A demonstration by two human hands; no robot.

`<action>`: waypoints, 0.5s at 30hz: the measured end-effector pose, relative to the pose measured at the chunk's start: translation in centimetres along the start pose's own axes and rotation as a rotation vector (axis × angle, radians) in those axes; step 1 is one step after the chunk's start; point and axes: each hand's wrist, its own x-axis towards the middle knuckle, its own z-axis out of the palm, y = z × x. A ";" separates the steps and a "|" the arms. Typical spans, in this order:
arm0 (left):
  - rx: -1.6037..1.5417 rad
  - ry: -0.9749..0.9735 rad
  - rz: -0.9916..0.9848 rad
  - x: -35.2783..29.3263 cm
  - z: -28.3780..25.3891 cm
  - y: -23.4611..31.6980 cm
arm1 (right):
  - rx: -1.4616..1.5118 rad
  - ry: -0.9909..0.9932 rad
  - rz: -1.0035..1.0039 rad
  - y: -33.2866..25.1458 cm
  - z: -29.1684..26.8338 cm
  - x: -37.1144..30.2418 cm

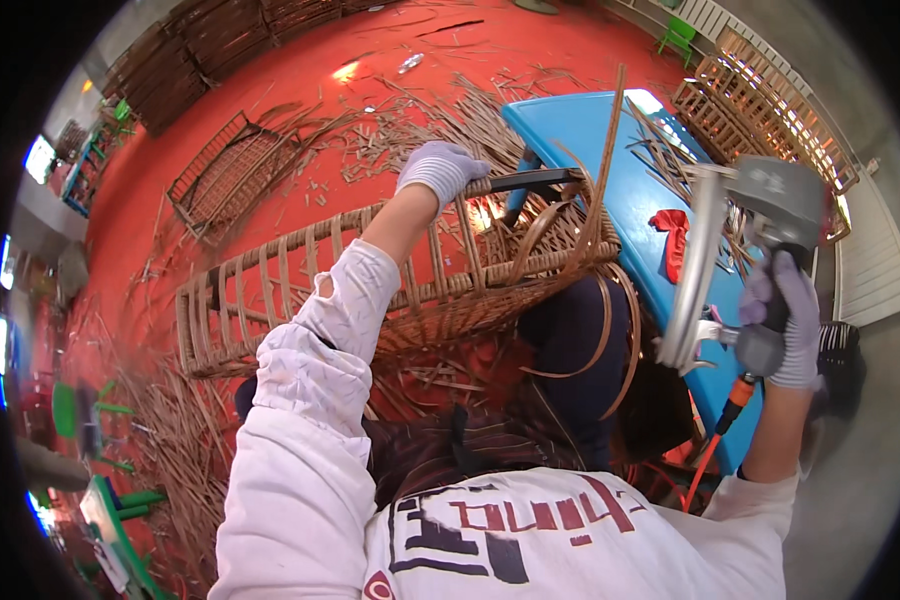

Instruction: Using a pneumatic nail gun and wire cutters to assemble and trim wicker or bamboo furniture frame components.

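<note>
My left hand [442, 172], in a pale knitted glove, is closed over the top rim of a long woven rattan basket [410, 275], where a bare black rail [530, 182] shows. The basket lies across my lap, and loose strips [606, 150] stick up and curl down from its right end. My right hand [795, 315], gloved too, is wrapped round the handle of a grey air-powered nail gun [775, 205], held up over the blue table. From the handle's base runs an orange air hose [705, 465]. The gun is apart from the basket.
On the blue table [625, 180] lie cut strips and a red cloth [672, 240]. Another rattan frame [235, 175] stands on the red floor [390, 45] among scattered strips. More woven frames [770, 110] are stacked at the far right, with a green chair [677, 38] behind.
</note>
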 end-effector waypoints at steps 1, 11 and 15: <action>-0.007 -0.002 0.000 0.2 0.2 0.0 | -0.111 -0.050 0.031 0.1 2.5 0.1; 0.044 -0.041 -0.074 1.4 0.6 0.4 | -0.474 -0.551 0.163 1.8 14.9 4.8; 0.001 -0.016 -0.104 1.3 0.6 -0.1 | -0.512 -0.500 0.257 1.9 16.9 5.8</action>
